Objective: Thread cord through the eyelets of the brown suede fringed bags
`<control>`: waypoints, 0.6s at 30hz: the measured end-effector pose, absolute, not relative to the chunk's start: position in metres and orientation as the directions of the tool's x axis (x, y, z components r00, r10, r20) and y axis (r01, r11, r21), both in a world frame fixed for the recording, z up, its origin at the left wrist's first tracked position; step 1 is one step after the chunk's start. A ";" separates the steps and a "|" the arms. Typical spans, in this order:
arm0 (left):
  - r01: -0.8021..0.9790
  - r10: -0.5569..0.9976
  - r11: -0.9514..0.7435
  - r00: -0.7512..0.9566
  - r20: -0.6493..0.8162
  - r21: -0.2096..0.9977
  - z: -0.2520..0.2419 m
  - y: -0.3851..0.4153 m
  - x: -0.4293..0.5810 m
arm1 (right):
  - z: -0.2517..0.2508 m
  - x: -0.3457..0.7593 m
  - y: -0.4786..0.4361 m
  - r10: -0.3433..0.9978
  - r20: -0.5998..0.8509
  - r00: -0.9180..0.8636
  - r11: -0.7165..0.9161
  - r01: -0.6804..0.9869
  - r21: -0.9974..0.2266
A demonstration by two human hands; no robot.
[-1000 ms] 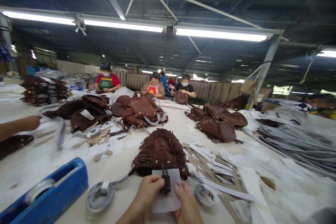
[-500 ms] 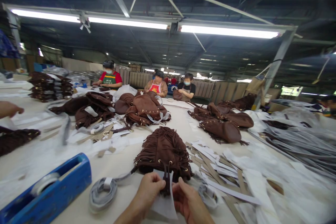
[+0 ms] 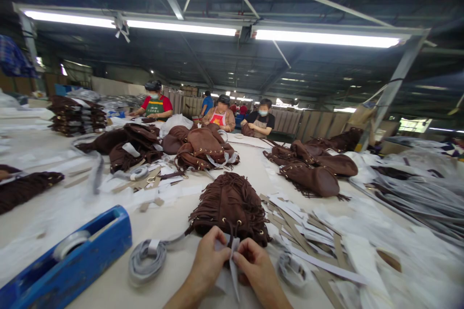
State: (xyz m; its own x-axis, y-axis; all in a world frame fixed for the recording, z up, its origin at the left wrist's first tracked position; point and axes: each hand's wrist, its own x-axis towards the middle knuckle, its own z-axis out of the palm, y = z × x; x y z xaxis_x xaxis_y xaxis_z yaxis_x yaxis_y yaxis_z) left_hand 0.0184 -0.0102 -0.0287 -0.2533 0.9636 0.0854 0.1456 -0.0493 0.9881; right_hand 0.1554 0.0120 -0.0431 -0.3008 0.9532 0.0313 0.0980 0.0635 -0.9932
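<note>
Pinching white paper [image 3: 234, 273] around a brown cord [image 3: 231, 231], fingers of left hand [image 3: 211, 257] and right hand [image 3: 254, 264] clamped on the paper, nearly meeting. Cannot tell the left grip on the cord; mostly hidden there, its lower end. Just beyond the fingers, on the table [image 3: 170, 218], a fringed brown bag [image 3: 229, 200], near edge partly covered. Left of the fingers, a grey coil [image 3: 144, 271], then a blue tape dispenser [image 3: 92, 256], cut off. Right of the fingers, a second coil [image 3: 285, 270], hard to make out.
</note>
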 end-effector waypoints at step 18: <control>-0.232 0.994 0.038 -0.092 -0.061 0.972 -0.017 -0.018 0.022 | -0.038 0.158 0.006 0.944 0.191 -0.269 0.189 -0.035 -0.981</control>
